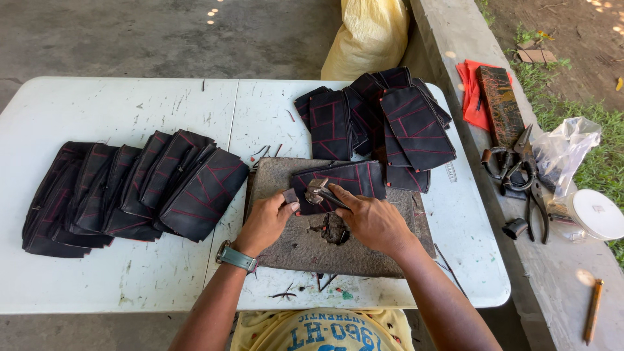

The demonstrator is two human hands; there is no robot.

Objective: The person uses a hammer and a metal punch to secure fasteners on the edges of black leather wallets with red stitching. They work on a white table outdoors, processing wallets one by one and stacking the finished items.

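Hands at table centre: right hand [374, 221] closed around a metal tool [318, 190], its head pressed on a black pouch with red stitching [354, 180] lying on a worn grey work board [364, 250]; left hand [265, 221] pinches a small dark piece [290, 195] at the pouch's 9 o'clock end. Fanned row of like pouches [130, 192] at 9 o'clock on the white table [130, 110], second stack [383, 120] at 1 o'clock. Pliers and shears [530, 182] on the concrete ledge [559, 286] at 3 o'clock.
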